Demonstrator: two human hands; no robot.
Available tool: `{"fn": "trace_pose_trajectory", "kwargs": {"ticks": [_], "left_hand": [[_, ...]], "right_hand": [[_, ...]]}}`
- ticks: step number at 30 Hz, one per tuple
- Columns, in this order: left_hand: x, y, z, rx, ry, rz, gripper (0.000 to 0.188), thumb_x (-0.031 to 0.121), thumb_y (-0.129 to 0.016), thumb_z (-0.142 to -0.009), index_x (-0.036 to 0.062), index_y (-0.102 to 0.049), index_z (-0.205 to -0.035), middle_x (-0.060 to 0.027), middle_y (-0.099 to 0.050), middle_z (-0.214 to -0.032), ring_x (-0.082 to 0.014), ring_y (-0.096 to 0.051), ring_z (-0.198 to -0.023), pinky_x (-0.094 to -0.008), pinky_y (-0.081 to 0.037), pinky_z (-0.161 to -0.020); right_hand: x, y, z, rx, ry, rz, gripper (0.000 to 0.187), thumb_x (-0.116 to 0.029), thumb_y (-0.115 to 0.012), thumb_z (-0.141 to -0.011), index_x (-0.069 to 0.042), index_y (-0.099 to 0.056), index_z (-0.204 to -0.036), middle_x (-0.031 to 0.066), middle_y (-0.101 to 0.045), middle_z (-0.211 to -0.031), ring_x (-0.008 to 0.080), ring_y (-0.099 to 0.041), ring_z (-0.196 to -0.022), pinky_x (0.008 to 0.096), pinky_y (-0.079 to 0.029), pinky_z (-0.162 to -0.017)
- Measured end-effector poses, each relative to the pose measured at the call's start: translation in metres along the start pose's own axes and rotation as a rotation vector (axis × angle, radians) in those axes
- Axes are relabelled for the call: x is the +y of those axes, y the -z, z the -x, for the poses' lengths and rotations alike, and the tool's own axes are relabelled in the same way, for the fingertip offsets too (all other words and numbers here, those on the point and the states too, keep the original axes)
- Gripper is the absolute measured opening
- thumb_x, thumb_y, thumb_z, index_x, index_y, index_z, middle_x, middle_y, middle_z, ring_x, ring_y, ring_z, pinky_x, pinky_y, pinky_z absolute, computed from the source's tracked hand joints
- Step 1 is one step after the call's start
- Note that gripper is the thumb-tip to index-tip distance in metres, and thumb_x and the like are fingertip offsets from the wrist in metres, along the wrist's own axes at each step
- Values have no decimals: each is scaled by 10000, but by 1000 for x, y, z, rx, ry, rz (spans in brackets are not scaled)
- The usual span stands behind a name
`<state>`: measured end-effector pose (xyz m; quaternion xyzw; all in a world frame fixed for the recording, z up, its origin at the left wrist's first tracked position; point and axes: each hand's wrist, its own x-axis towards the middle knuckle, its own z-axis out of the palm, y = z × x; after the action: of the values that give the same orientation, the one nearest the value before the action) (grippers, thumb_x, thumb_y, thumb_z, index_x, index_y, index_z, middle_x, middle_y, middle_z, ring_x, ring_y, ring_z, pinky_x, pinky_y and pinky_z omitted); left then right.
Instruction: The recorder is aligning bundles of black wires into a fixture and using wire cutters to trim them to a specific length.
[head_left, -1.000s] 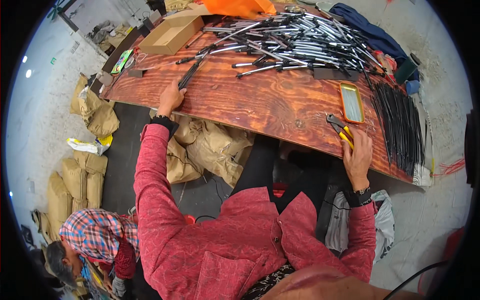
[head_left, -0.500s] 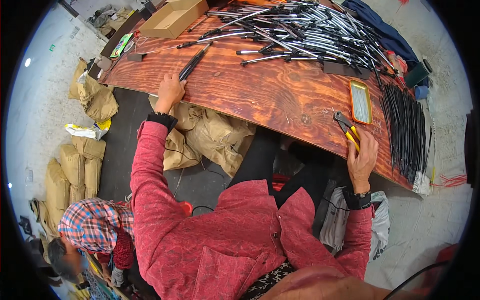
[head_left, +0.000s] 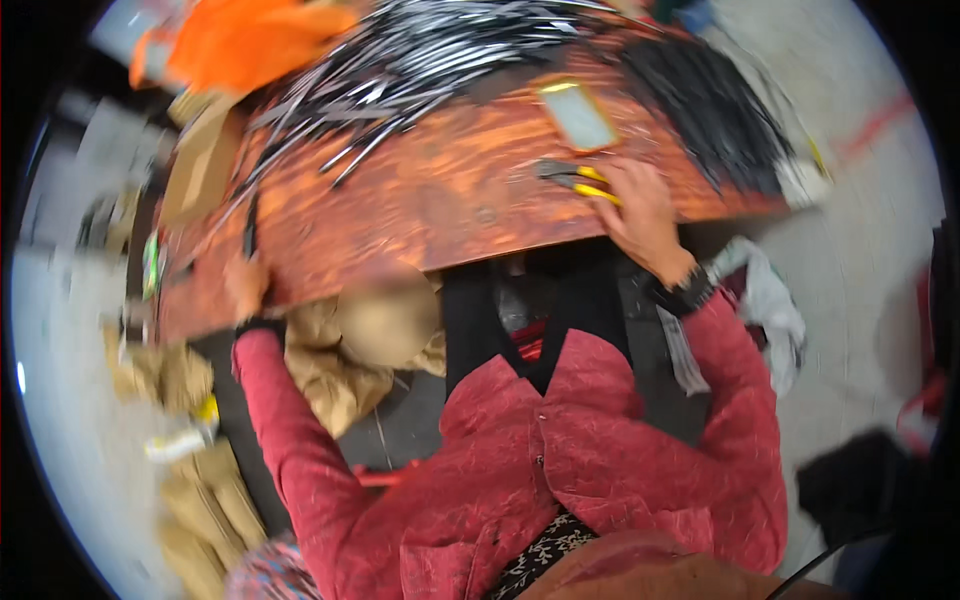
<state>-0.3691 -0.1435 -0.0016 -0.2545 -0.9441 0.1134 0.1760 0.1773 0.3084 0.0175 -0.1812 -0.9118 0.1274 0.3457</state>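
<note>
- The right hand (head_left: 640, 205) is curled about the handles of the yellow-handled pliers (head_left: 566, 176), which sit near the tabletop (head_left: 420, 190)'s near edge, right of the middle, head pointing left.
- The left hand (head_left: 245, 285) is at the near edge towards the left corner, at the lower end of a dark slim piece (head_left: 251, 225); blur hides whether its fingers pinch it or only touch it.
- For good handling, an even hold well back on the handles should give better control, with fingertips clear of the pliers' head; the dark piece would seem steadier pinched close to its end.
- The yellow-rimmed tin (head_left: 560, 86) stands just beyond the pliers and could be knocked by a swing towards the far edge.
- Black strips (head_left: 700, 110) crowd the right end.
- Silver and black rods (head_left: 430, 55) heap along the far side, limiting reach there.
- A cardboard box (head_left: 200, 165) stands towards the left end, beside an orange sheet (head_left: 250, 40).
</note>
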Motion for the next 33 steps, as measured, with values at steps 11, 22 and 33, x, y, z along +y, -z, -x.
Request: {"fn": "trace_pose_trajectory", "kwargs": {"ticks": [11, 22, 33], "left_hand": [[178, 94, 54, 415, -315, 450, 609, 217, -661, -899, 42, -418, -1429, -258, -477, -1326, -422, -461, -1235, -499, -411, -1010], [298, 112, 76, 284, -456, 765, 390, 153, -577, -947, 29, -532, -1314, -203, -505, -1280, -381, -479, -1200, -455, -377, -1034], [290, 133, 87, 444, -429, 886, 230, 70, -598, -848, 23, -632, -1071, -189, -574, -1078, -374, -540, -1032, -454, -440, -912]], "right_hand": [[116, 85, -15, -126, -218, 269, 289, -180, -690, -845, -29, -620, -1081, 134, -618, -1069, 314, -581, -1013, 404, -501, -807], [165, 44, -53, -122, -149, 603, 553, -372, -780, -758, -37, -571, -1145, 145, -553, -1062, 347, -571, -995, 433, -523, -790], [185, 28, -67, -66, -387, 557, 425, -258, -801, -690, -35, -594, -987, 172, -633, -920, 364, -648, -850, 470, -527, -726]]}}
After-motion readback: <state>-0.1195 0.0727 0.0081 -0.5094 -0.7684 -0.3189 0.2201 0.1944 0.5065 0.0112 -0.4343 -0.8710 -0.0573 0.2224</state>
